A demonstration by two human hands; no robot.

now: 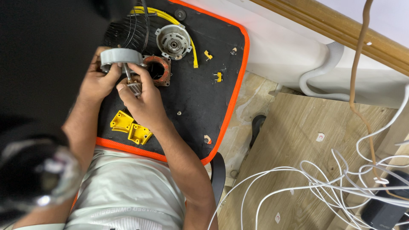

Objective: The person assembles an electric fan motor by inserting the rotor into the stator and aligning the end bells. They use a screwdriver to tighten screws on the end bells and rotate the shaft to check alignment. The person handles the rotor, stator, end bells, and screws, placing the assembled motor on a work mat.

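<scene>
My left hand (97, 81) grips a grey round motor end cap (120, 56) from which a metal shaft runs down. My right hand (142, 100) pinches the rotor (134, 87) on that shaft, fingers closed around it. Both hands hover over a black work mat (200, 98) with an orange border. Just right of my fingers lies a rust-coloured square stator (157, 70) with a round opening. Beyond it sits a grey motor housing (173, 41) with a bearing in its middle.
Two yellow plastic brackets (130, 127) lie near the mat's front edge. A wire fan guard (130, 30), a yellow cable (187, 32), small yellow clips (218, 76) and screws dot the mat. White cables (324, 183) sprawl over a wooden board at right.
</scene>
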